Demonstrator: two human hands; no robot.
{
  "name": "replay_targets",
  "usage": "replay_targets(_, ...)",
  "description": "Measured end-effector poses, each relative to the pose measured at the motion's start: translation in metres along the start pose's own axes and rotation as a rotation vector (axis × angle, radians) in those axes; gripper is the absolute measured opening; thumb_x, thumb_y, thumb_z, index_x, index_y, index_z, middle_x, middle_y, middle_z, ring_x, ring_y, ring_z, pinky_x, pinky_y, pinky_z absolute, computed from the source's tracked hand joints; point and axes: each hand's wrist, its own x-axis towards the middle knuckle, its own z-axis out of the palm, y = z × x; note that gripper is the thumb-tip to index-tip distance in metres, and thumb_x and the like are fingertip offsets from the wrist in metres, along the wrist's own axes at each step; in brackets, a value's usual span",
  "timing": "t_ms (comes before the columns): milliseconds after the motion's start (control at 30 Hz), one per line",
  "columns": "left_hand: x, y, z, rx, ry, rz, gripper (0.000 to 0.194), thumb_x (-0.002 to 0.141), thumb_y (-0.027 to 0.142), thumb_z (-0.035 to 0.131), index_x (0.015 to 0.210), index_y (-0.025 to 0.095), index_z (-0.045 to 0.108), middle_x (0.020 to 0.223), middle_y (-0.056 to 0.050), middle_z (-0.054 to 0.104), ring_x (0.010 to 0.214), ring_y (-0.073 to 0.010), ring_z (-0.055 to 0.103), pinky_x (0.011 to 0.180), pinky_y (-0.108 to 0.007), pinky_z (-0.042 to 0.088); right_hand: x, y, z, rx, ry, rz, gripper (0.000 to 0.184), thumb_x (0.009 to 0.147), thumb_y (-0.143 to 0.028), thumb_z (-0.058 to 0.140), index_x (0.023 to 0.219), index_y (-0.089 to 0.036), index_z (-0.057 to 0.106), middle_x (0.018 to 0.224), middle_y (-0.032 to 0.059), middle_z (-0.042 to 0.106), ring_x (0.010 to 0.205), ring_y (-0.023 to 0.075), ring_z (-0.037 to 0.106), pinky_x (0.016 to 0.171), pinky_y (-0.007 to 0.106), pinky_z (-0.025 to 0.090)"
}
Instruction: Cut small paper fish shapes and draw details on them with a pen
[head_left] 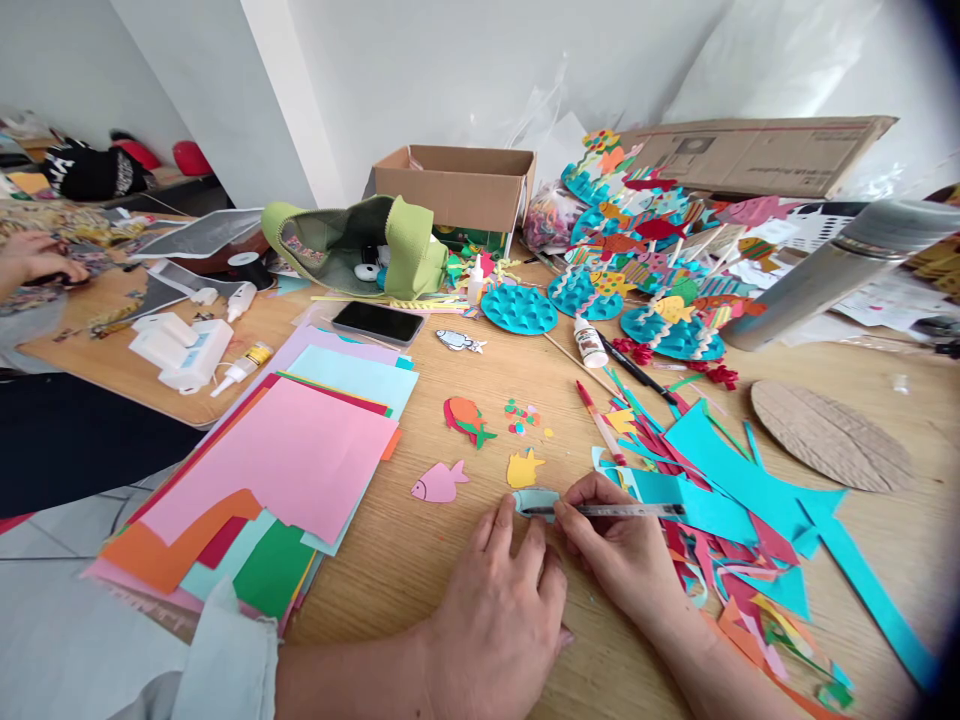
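Observation:
My right hand (619,545) pinches a slim, clear-barrelled pen (630,510), its tip over a small light blue paper cutout (541,500). Bent fingertips of my left hand (499,610) press the cutout's near edge against the table; its full outline is partly hidden by my hands. Just beyond lies a yellow paper cutout (524,467). A pink paper fish (439,482) with a drawn eye and gill line rests to the left. Farther back are overlapping orange, red and green paper fish (466,420) and a blue-grey fish (460,341) with a dark outline.
Stacked coloured paper (285,450) covers the left side. Paper scraps (720,480) and a red pen (600,425) lie to the right, near a cardboard oval (829,435) and a steel flask (825,285). Behind are a phone (378,323), green pouch (409,245) and fish decorations (667,250). Another person's hand (45,260) shows far left.

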Motion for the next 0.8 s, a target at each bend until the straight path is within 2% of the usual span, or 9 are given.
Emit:
replay_targets(400,-0.0001,-0.0007,-0.0006,-0.009,0.005,0.000,0.055,0.086,0.049,0.058,0.123,0.008,0.057,0.128,-0.017,0.057,0.126,-0.0380,0.046,0.102,-0.048,0.039,0.0003,-0.0004,0.0001,0.018,-0.029,0.015,0.019,0.080,-0.032,0.062,0.068,-0.019,0.055,0.059,-0.0012,0.055,0.046,0.0109,0.046,0.043,0.023,0.038)
replay_targets(600,-0.0001,-0.0003,-0.0008,0.004,0.025,0.000,0.051,0.085,0.049,0.059,0.117,0.009,0.061,0.127,-0.016,0.057,0.125,-0.0378,0.047,0.102,-0.048,0.040,-0.0014,0.0003,-0.0014,0.076,0.033,0.072,0.022,0.077,-0.034,0.068,0.067,-0.020,0.054,0.054,-0.0025,0.053,0.043,0.0106,0.045,0.039,0.022,0.036)
replay_targets(800,0.0000,-0.0001,-0.0010,0.000,0.016,-0.007,0.052,0.086,0.049,0.058,0.118,0.009,0.061,0.129,-0.016,0.057,0.126,-0.0376,0.046,0.102,-0.047,0.039,-0.0012,0.0011,0.0001,0.062,-0.019,0.062,0.020,0.078,-0.032,0.066,0.068,-0.020,0.054,0.054,-0.0027,0.053,0.042,0.0104,0.044,0.039,0.022,0.036)
